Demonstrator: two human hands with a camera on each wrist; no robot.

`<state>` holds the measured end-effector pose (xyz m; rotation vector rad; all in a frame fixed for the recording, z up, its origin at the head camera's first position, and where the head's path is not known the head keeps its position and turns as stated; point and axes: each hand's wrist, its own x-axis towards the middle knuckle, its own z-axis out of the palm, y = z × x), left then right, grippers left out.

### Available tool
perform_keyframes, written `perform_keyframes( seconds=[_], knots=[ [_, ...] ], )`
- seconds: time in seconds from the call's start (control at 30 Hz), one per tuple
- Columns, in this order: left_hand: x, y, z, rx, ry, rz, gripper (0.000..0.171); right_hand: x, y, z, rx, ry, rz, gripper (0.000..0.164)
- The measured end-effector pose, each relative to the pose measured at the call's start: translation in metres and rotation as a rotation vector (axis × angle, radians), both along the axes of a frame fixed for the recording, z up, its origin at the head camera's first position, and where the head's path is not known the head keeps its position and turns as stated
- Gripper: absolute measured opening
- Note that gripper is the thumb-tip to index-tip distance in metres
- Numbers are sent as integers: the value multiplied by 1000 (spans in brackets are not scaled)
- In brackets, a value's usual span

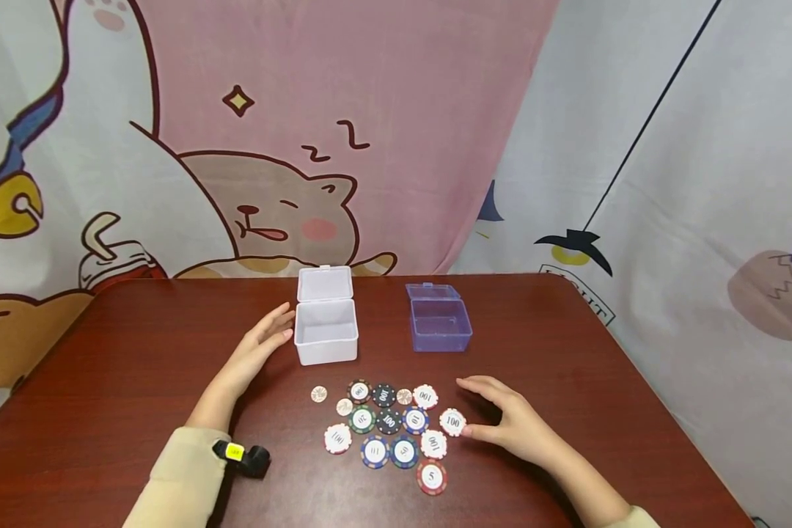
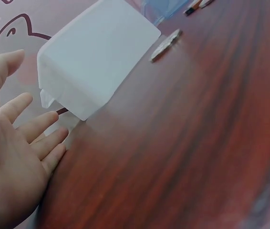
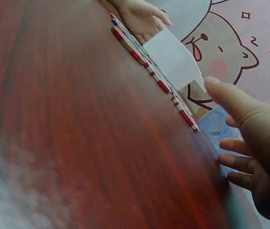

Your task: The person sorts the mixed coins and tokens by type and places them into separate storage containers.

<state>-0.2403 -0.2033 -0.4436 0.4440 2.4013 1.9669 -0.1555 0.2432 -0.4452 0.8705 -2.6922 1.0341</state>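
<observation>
My left hand (image 1: 259, 352) is beside the left wall of a white plastic box (image 1: 326, 350) whose lid stands open. Its fingers are spread and hold nothing; the left wrist view shows the palm turned toward the box (image 2: 97, 52). To the right, my right hand (image 1: 511, 422) rests with thumb and fingers apart around empty space. Its thumb tip is at the edge of a white 100 poker chip (image 1: 452, 422); whether it touches I cannot tell. Several more poker chips lie flat in a loose group, among them a red 5 chip (image 1: 432, 477) and a black chip (image 1: 389, 421).
A translucent purple box (image 1: 441, 341) with its lid raised stands at the back, right of the white one. Copper-coloured coins lie among the chips, one coin (image 1: 319, 394) at the group's left. A printed curtain (image 1: 422, 147) hangs behind the brown table (image 1: 541, 323).
</observation>
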Motion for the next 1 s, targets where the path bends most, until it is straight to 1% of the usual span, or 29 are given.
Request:
perform_keyframes(
  seconds=[0.2,0.33,0.47,0.63,0.77,0.87,1.0],
  knots=[
    [-4,-5,-4,-20,7,-23,60,0,-4,-3,18,5,9,67],
    [-5,-4,-4,-5,1,-44,60,0,-4,-6,41,19,17,66],
    [-4,-2,-1,-7,5,-59,59,1,-4,-7,63,19,12,64],
    [-4,-1,-2,2,11,-70,57,1,-5,-8,92,26,17,62],
    [-5,-1,-4,3,11,-69,56,0,-6,-10,103,48,29,60],
    [-5,-1,-5,-1,17,-81,56,-1,-6,-12,112,71,39,57],
    [-4,-1,-4,-17,16,-86,57,-2,-7,-14,99,89,55,52]
  ],
)
